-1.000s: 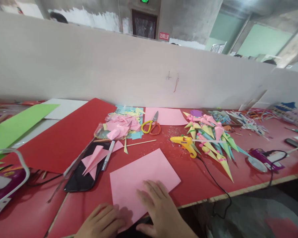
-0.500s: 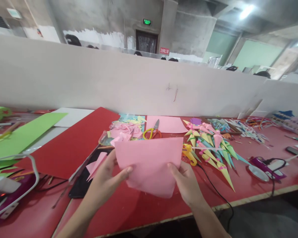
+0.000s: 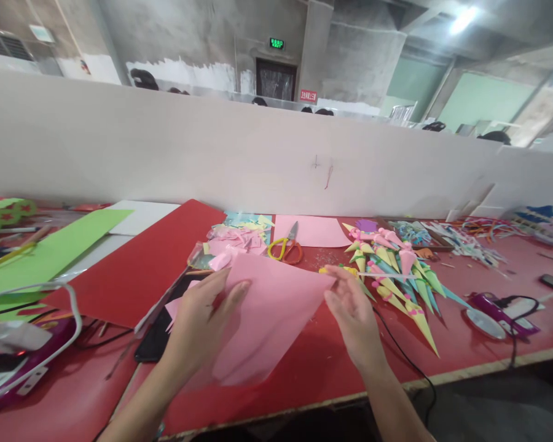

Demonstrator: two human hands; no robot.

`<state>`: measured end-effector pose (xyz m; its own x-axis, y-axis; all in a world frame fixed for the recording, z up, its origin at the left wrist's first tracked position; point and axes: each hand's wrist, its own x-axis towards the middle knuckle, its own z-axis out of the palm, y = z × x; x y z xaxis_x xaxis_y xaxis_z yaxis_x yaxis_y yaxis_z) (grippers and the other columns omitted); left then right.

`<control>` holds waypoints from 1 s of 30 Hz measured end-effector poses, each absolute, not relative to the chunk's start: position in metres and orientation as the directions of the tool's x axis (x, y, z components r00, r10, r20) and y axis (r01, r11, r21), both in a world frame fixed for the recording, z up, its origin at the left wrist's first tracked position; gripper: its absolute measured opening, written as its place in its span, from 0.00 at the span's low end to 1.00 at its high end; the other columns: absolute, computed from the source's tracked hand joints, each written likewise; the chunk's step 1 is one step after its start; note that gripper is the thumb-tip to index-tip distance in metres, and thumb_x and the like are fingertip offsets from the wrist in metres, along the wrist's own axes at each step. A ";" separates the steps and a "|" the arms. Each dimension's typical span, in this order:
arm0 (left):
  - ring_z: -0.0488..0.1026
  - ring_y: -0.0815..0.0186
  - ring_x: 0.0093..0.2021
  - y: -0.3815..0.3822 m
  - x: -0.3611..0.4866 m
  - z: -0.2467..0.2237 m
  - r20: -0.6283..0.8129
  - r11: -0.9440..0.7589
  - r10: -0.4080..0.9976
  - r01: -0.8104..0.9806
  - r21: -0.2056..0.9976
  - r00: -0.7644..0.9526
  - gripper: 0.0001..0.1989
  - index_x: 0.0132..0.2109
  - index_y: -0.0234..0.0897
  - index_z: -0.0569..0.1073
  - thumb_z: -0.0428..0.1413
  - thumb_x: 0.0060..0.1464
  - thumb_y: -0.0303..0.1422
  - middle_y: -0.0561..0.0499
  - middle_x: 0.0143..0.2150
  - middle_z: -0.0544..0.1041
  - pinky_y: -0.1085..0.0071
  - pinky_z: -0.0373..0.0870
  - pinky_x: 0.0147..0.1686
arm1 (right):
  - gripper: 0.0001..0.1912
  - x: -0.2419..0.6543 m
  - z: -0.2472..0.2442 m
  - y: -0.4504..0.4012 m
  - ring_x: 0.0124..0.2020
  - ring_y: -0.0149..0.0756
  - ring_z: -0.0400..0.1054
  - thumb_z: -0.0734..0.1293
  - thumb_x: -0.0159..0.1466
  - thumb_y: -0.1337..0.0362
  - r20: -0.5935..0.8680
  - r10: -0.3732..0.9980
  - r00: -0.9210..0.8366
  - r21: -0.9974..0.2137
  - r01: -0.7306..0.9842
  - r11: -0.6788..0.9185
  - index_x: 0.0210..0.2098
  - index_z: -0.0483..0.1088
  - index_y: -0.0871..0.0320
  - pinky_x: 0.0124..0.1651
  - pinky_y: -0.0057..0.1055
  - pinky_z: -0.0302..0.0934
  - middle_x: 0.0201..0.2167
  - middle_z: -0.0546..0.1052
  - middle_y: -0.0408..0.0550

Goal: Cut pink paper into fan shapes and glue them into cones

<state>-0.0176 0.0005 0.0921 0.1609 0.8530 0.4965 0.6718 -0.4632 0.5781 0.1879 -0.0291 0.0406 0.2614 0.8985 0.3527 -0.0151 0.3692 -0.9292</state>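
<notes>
A pink foam-like sheet (image 3: 276, 307) hangs tilted over the red table. My left hand (image 3: 203, 313) is closed on its upper left part, with the thumb lying on the near face. At the sheet's right corner is my right hand (image 3: 352, 313), its fingers and thumb apart. The corner reaches the fingertips; a grip there does not show. Behind the sheet lie scissors (image 3: 286, 242) with yellow and orange handles, beside a heap of pink scraps (image 3: 239, 236). A yellow glue gun (image 3: 345, 271), partly hidden by my right hand, lies nearby.
Yellow, green, blue and pink cone pieces (image 3: 400, 264) are piled on the right. A black phone-like slab (image 3: 152, 344) and a red sheet (image 3: 138, 270) lie left. Power strips (image 3: 502, 313) with cables stand at both sides. A white partition (image 3: 258, 159) closes the back.
The pink sheet has turned and shifted left, its right side now narrowing to a raised corner. My right hand has loosened its pinch and moved up to that corner. My left hand still holds on.
</notes>
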 end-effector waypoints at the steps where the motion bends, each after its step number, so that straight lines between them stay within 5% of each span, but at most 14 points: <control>1: 0.59 0.71 0.21 0.001 -0.018 0.094 0.482 -0.472 0.854 0.683 0.558 0.196 0.16 0.21 0.38 0.59 0.44 0.53 0.40 0.57 0.19 0.61 0.74 0.57 0.22 | 0.16 0.191 0.046 -0.029 0.47 0.36 0.65 0.63 0.59 0.63 0.425 0.857 0.291 -0.903 0.073 0.423 0.48 0.64 0.54 0.49 0.36 0.60 0.43 0.71 0.48; 7: 0.57 0.71 0.20 0.005 -0.014 0.105 0.438 -0.539 0.829 0.709 0.455 0.349 0.18 0.21 0.39 0.52 0.43 0.54 0.41 0.58 0.18 0.58 0.74 0.55 0.21 | 0.20 0.189 0.083 -0.034 0.49 0.37 0.62 0.60 0.62 0.67 0.761 0.648 0.027 -0.538 0.583 0.608 0.54 0.59 0.54 0.50 0.38 0.59 0.47 0.68 0.49; 12: 0.53 0.72 0.18 0.005 -0.007 0.113 0.422 -0.589 0.799 0.700 0.403 0.429 0.18 0.21 0.39 0.50 0.42 0.55 0.41 0.59 0.17 0.54 0.75 0.52 0.18 | 0.20 0.170 0.099 -0.036 0.47 0.40 0.63 0.57 0.65 0.65 0.757 0.625 -0.193 -0.258 0.790 0.557 0.56 0.58 0.62 0.47 0.39 0.60 0.46 0.71 0.53; 20: 0.53 0.72 0.18 0.004 0.001 0.120 0.354 -0.587 0.809 0.660 0.469 0.469 0.16 0.23 0.39 0.50 0.38 0.58 0.37 0.59 0.17 0.55 0.73 0.51 0.19 | 0.19 0.161 0.088 -0.031 0.48 0.39 0.63 0.54 0.65 0.68 0.759 0.629 -0.170 -0.274 0.793 0.544 0.55 0.59 0.65 0.47 0.35 0.62 0.46 0.70 0.55; 30: 0.52 0.73 0.17 0.009 0.007 0.119 0.380 -0.633 0.771 0.675 0.378 0.511 0.15 0.24 0.39 0.54 0.38 0.59 0.36 0.60 0.17 0.56 0.74 0.50 0.18 | 0.21 0.159 0.084 -0.032 0.48 0.39 0.63 0.53 0.65 0.71 0.745 0.646 -0.168 -0.301 0.780 0.549 0.56 0.58 0.65 0.48 0.35 0.62 0.46 0.70 0.55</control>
<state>0.0073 0.0094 0.1193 0.5108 0.7712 0.3799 0.6753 -0.6334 0.3778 0.1586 -0.0315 0.0839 -0.1676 0.6458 0.7449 0.7796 0.5493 -0.3008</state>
